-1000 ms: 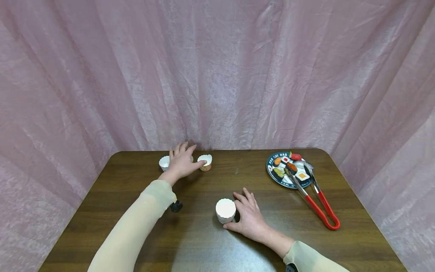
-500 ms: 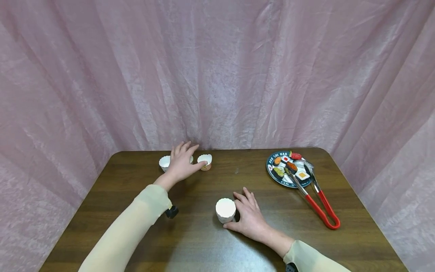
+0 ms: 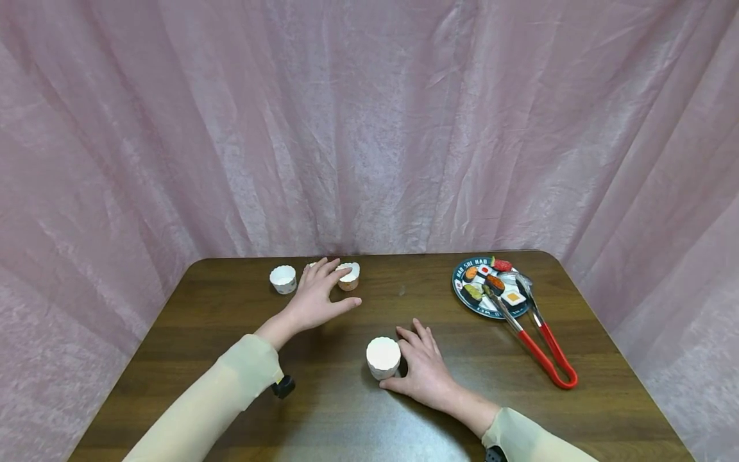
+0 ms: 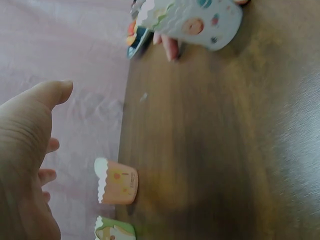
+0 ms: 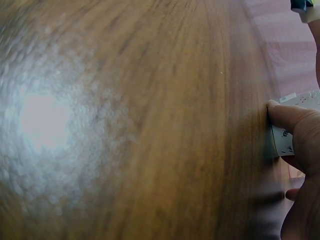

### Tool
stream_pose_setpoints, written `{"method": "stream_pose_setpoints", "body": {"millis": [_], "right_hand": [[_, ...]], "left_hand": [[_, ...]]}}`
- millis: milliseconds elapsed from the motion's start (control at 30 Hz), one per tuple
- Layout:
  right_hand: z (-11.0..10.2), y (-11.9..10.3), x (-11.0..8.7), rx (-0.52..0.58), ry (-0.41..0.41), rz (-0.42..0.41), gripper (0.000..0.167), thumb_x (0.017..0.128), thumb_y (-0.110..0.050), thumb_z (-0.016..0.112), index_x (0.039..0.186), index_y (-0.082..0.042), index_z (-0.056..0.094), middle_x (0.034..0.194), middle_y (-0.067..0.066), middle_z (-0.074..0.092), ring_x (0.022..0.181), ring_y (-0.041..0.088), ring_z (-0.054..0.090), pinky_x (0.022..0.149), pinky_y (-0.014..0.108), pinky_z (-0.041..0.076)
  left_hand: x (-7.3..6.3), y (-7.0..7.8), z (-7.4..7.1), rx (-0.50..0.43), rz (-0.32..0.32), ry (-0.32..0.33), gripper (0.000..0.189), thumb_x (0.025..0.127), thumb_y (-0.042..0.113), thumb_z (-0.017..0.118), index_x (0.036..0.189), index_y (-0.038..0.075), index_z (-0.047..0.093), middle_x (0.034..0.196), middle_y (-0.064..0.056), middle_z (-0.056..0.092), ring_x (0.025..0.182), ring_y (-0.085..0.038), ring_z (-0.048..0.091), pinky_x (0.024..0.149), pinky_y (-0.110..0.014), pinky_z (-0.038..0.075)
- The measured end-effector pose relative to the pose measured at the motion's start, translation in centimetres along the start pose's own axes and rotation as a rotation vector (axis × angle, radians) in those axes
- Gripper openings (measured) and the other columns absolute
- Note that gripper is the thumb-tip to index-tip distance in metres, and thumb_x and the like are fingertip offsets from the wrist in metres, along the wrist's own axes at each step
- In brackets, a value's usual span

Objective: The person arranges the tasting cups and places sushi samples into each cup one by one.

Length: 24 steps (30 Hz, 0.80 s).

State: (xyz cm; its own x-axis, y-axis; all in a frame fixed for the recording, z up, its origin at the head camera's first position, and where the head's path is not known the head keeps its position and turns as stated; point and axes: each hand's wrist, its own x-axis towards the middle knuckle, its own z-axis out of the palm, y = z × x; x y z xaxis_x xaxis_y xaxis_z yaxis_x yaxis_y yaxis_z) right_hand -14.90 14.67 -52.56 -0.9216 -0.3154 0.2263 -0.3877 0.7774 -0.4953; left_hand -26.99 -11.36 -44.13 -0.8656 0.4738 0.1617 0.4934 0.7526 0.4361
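Observation:
Near the middle of the wooden table (image 3: 231, 359), my right hand (image 3: 424, 372) holds a white scalloped paper baking cup (image 3: 383, 359) between thumb and fingers. In the left wrist view this cup shows small printed pictures and several wavy rims, one inside another. My left hand (image 3: 314, 305) hovers with spread fingers over the back left, holding nothing. Beyond it stand a pale baking cup (image 3: 283, 280) and an orange one (image 4: 120, 183). A green baking cup (image 4: 116, 230) between them is mostly hidden by the left hand in the head view.
At the back right lies a round plate (image 3: 458, 285) with toy sushi and a strawberry piece (image 3: 501, 264). Tongs with red handles (image 3: 539, 356) rest on its edge and reach toward the front. A pink curtain (image 3: 369, 128) hangs behind the table.
My left hand has drawn back from the rear cups toward the front, its thumb moving away from the orange cup. The right hand and its cup have stayed in place.

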Motion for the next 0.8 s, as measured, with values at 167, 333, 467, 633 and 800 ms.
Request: {"method": "stream_pose_setpoints", "body": {"millis": [167,333,467,633,800], "right_hand": [[0.0,0.0,0.0,-0.002,0.0,-0.003,0.048,0.068,-0.046,0.092,0.097,-0.017,0.067,0.146,0.015,0.054,0.149,0.046,0.024,0.119,0.064,0.015],[0.0,0.1,0.1,0.003,-0.002,0.006,0.048,0.068,-0.046,0.093,0.097,-0.017,0.067,0.146,0.015,0.054,0.15,0.045,0.023,0.119,0.064,0.015],[0.0,0.1,0.1,0.003,-0.004,0.007,0.048,0.068,-0.046,0.093,0.097,-0.017,0.067,0.147,0.015,0.054,0.15,0.045,0.023,0.119,0.064,0.015],[0.0,0.1,0.1,-0.005,-0.008,0.005,0.048,0.068,-0.046,0.093,0.097,-0.017,0.067,0.146,0.015,0.054,0.149,0.045,0.023,0.119,0.064,0.015],[-0.1,0.0,0.1,-0.006,-0.02,0.01,0.05,0.069,-0.047,0.092,0.099,-0.016,0.068,0.147,0.016,0.053,0.15,0.045,0.023,0.119,0.064,0.014]], "left_hand": [[-0.9,0.5,0.3,-0.026,0.036,-0.033,0.084,0.09,0.074,0.059,0.154,0.02,0.048,0.166,-0.008,0.027,0.155,-0.033,0.008,0.12,-0.064,0.0],[-1.6,1.1,0.2,-0.052,0.068,-0.044,0.084,0.089,0.074,0.06,0.154,0.023,0.049,0.165,-0.009,0.03,0.156,-0.03,0.007,0.119,-0.065,0.004],[-2.2,1.5,0.2,-0.069,0.091,-0.06,0.084,0.088,0.074,0.061,0.155,0.024,0.047,0.165,-0.008,0.03,0.156,-0.029,0.007,0.119,-0.065,0.005],[-2.9,1.8,0.4,-0.1,0.124,-0.094,0.085,0.087,0.074,0.063,0.156,0.027,0.045,0.166,-0.002,0.028,0.156,-0.031,0.008,0.119,-0.065,0.007],[-3.9,2.2,1.0,-0.153,0.149,-0.168,0.087,0.085,0.073,0.067,0.157,0.03,0.043,0.167,0.003,0.023,0.156,-0.026,0.006,0.117,-0.067,0.014]]}}
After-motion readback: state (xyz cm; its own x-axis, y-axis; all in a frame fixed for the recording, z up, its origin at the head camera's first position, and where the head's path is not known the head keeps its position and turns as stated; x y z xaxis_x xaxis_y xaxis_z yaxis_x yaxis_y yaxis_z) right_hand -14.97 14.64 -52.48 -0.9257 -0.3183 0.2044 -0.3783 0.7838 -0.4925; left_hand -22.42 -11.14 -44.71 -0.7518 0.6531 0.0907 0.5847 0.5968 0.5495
